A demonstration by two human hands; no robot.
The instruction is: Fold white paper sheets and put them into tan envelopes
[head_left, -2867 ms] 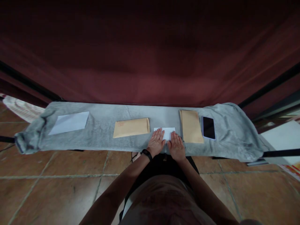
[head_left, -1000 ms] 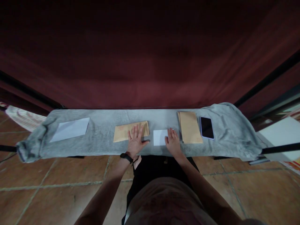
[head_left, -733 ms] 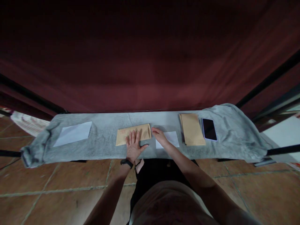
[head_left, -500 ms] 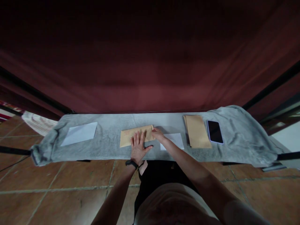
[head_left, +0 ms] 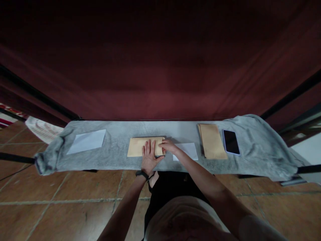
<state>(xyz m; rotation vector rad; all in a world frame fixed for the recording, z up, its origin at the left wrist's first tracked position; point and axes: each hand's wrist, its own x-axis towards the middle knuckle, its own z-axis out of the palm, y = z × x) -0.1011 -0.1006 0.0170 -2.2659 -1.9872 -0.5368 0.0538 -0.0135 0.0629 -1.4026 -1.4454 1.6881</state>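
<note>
A tan paper envelope (head_left: 136,147) lies lengthwise on the grey cloth in front of me. My left hand (head_left: 149,157) rests flat on its middle, fingers stretched out and thumb spread to the right. At the envelope's right end, my right hand (head_left: 167,146) has its fingers bent and pressed together at the edge, by the flap. What exactly those fingertips pinch is hard to make out, but they touch the envelope. Just right of that hand, partly under my right forearm, lies a white sheet of paper (head_left: 190,150).
Grey cloth (head_left: 117,145) covers the narrow bench. Another white sheet (head_left: 87,140) lies at the left. Towards the right sit a stack of tan envelopes (head_left: 214,142) and a phone (head_left: 231,142). A dark red curtain (head_left: 150,93) hangs along the bench's far edge.
The envelope has turned a little and now lies straighter, and its reddish print is no longer visible. My right hand has shifted slightly left and down at its right end.
</note>
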